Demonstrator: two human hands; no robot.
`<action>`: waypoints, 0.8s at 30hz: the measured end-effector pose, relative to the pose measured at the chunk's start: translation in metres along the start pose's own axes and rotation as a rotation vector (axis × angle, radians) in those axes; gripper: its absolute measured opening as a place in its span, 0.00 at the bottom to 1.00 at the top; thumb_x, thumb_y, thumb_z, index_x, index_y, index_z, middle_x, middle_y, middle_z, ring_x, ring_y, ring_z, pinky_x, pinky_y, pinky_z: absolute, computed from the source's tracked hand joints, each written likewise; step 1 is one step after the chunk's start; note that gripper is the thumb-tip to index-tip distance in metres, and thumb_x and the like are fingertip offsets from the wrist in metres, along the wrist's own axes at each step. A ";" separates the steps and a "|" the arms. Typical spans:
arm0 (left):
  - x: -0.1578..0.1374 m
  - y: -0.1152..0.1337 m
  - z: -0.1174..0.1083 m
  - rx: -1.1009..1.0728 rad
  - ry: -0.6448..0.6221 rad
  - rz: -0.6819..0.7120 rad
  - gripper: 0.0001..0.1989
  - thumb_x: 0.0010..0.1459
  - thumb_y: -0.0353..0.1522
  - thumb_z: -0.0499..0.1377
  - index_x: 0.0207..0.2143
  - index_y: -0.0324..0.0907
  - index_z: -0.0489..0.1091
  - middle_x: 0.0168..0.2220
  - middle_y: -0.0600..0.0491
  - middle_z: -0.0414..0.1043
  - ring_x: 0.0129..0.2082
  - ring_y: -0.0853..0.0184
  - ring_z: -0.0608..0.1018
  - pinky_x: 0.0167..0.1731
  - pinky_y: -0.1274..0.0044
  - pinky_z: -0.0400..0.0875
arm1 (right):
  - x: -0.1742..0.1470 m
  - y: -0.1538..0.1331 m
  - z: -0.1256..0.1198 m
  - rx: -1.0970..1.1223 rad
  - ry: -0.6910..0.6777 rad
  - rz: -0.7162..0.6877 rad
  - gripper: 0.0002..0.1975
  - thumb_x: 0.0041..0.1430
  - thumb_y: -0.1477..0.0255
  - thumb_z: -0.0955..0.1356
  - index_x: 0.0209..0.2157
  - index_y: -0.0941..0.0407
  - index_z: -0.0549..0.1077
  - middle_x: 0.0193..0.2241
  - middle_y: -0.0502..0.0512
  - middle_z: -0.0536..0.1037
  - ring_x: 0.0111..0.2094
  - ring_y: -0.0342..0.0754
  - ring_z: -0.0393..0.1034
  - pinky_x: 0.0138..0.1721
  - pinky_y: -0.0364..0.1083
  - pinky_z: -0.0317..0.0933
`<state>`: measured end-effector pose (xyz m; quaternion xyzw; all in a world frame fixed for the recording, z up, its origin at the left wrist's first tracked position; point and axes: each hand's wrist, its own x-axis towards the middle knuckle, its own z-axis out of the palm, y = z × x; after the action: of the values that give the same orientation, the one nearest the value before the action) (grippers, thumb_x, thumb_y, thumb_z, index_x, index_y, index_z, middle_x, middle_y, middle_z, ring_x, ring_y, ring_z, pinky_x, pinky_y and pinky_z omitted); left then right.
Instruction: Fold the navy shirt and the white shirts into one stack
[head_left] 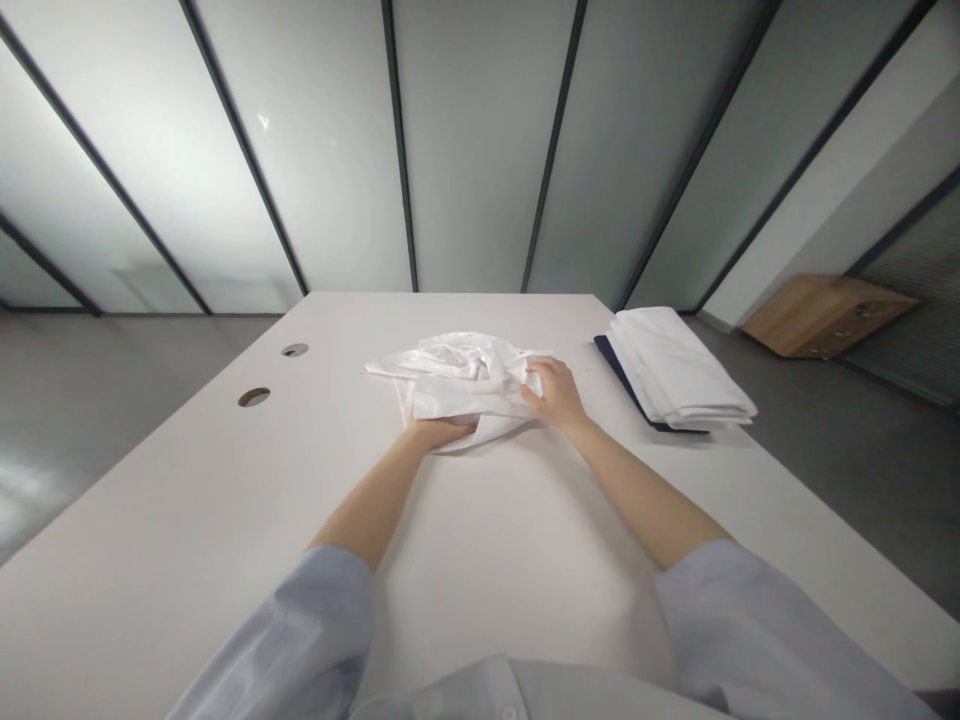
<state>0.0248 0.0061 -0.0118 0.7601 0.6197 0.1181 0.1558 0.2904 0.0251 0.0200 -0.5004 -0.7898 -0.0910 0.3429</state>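
Note:
A crumpled white cloth [469,375] lies in a loose heap on the white table; its exact kind cannot be made out. My left hand [442,432] is at its near left edge, reaching under a fold. The fingers point right and hold the fabric from below, and the thumb is hidden by the cloth. On the right side of the heap, my right hand [556,392] grips the edge, with thumb and fingers closed on the fabric.
On the table's [517,540] right side rests a stack of folded white fabric [675,365] over a dark blue flat item [626,375]. Two round cable holes are at the left, one an open hole [254,397]. Frosted glass panels [480,150] stand behind; a wooden cabinet [817,315] is at far right.

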 end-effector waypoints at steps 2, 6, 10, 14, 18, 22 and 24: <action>-0.003 0.002 0.001 0.016 -0.003 0.007 0.35 0.57 0.52 0.56 0.63 0.48 0.60 0.62 0.50 0.65 0.66 0.53 0.59 0.64 0.61 0.52 | 0.005 -0.023 0.014 -0.074 -0.129 -0.023 0.24 0.57 0.59 0.68 0.51 0.58 0.72 0.56 0.64 0.69 0.58 0.59 0.58 0.59 0.55 0.51; -0.003 0.006 0.001 0.101 0.095 0.109 0.25 0.63 0.41 0.51 0.62 0.52 0.63 0.61 0.55 0.66 0.65 0.58 0.61 0.65 0.68 0.50 | 0.010 -0.058 0.038 -0.160 -0.417 0.047 0.24 0.62 0.56 0.64 0.54 0.53 0.72 0.55 0.62 0.70 0.55 0.58 0.63 0.56 0.54 0.55; -0.003 0.009 -0.004 0.150 0.186 0.143 0.22 0.65 0.41 0.50 0.61 0.57 0.64 0.59 0.59 0.69 0.63 0.61 0.64 0.65 0.69 0.51 | 0.014 -0.056 0.048 -0.044 -0.494 0.093 0.20 0.68 0.59 0.59 0.42 0.53 0.77 0.47 0.59 0.74 0.45 0.50 0.71 0.48 0.46 0.61; -0.002 0.008 -0.013 0.169 0.121 0.090 0.20 0.66 0.40 0.49 0.56 0.52 0.70 0.57 0.55 0.71 0.59 0.59 0.69 0.61 0.67 0.56 | 0.019 -0.026 0.048 0.233 -0.317 0.219 0.18 0.67 0.64 0.59 0.34 0.56 0.77 0.39 0.59 0.78 0.42 0.50 0.72 0.48 0.47 0.63; -0.001 0.006 -0.020 0.148 0.133 0.030 0.18 0.67 0.38 0.47 0.48 0.47 0.74 0.53 0.51 0.75 0.55 0.62 0.73 0.60 0.67 0.56 | 0.019 0.015 0.041 0.650 0.061 0.606 0.14 0.61 0.68 0.60 0.31 0.55 0.75 0.31 0.54 0.79 0.42 0.53 0.72 0.46 0.50 0.66; -0.001 0.000 -0.027 0.155 0.201 -0.140 0.20 0.68 0.38 0.44 0.43 0.43 0.75 0.45 0.47 0.78 0.49 0.61 0.77 0.59 0.67 0.57 | 0.011 0.060 0.023 0.767 0.336 0.934 0.11 0.57 0.70 0.59 0.29 0.55 0.70 0.28 0.55 0.76 0.34 0.51 0.72 0.35 0.47 0.69; -0.001 -0.006 -0.030 0.134 0.248 -0.240 0.21 0.68 0.38 0.42 0.43 0.42 0.74 0.44 0.45 0.78 0.48 0.59 0.77 0.56 0.67 0.62 | 0.002 0.083 0.011 0.755 0.403 1.013 0.09 0.57 0.71 0.58 0.31 0.55 0.68 0.26 0.54 0.73 0.31 0.50 0.71 0.30 0.47 0.68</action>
<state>0.0083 0.0089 0.0140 0.6690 0.7269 0.1500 0.0403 0.3555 0.0724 -0.0037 -0.6285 -0.3551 0.2724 0.6361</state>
